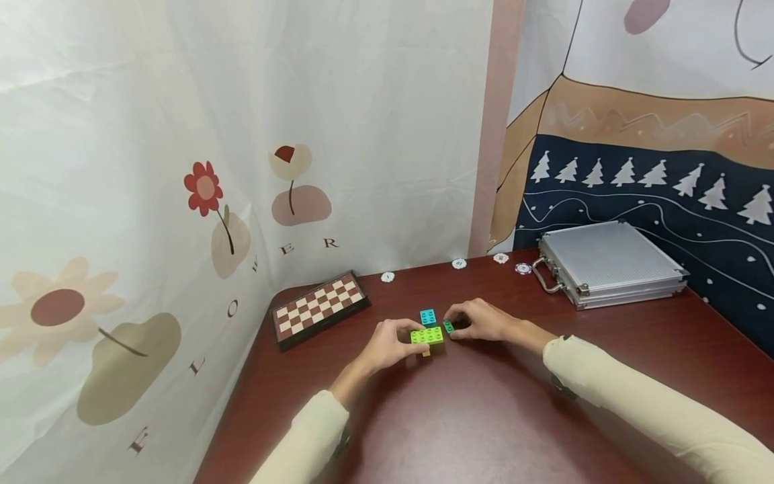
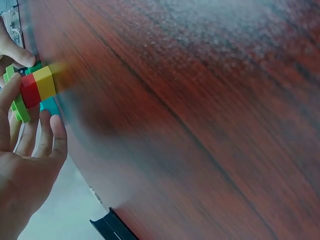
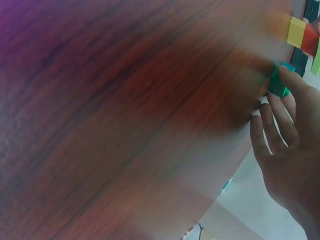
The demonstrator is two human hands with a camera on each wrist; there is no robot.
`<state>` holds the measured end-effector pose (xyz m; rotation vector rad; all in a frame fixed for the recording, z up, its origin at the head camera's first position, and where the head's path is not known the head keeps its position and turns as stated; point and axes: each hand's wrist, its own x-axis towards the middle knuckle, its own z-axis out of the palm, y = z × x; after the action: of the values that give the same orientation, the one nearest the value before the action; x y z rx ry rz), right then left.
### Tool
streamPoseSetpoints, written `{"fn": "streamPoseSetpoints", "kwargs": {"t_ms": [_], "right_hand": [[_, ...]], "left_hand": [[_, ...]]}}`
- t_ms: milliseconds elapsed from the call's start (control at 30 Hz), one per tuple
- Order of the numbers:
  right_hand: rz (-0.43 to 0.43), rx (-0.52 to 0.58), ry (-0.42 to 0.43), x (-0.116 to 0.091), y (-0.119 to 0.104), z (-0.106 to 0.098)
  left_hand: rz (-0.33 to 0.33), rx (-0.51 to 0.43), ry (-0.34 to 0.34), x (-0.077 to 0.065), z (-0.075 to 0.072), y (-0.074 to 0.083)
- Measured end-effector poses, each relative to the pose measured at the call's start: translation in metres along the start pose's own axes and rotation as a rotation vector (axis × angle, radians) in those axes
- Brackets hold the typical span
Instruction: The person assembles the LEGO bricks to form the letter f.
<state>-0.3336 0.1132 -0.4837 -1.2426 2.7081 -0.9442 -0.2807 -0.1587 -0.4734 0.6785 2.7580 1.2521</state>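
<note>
My left hand pinches a lime green toy brick with studs on top. Under the lime brick, in the left wrist view, a red brick and a yellow brick are joined in a stack. Close by on the right, my right hand holds a small dark green brick between thumb and fingers; the right wrist view shows the same green brick near the tabletop. A blue brick sits just behind the lime one, between the two hands.
A checkered game board lies at the table's back left. At the back right stands a silver case with its handle facing left. Several poker chips, including a white chip, lie along the back edge by the curtain.
</note>
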Motion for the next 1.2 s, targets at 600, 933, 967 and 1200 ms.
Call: {"fn": "streamPoseSetpoints", "kwargs": {"t_ms": [600,933,967,1200], "right_hand": [[0.008,-0.021,0.038,0.01,-0.017,-0.024],[-0.069,0.015,0.065,0.012,-0.032,-0.03],[-0.068,0.02,0.063,0.013,-0.035,-0.031],[-0.084,0.05,0.034,0.017,-0.049,-0.027]], "left_hand": [[-0.023,0.025,0.006,0.001,0.0,-0.002],[-0.016,0.025,0.006,-0.001,0.0,-0.001],[-0.014,0.024,0.007,-0.001,0.0,-0.001],[-0.008,0.022,0.004,0.0,0.0,-0.002]]}}
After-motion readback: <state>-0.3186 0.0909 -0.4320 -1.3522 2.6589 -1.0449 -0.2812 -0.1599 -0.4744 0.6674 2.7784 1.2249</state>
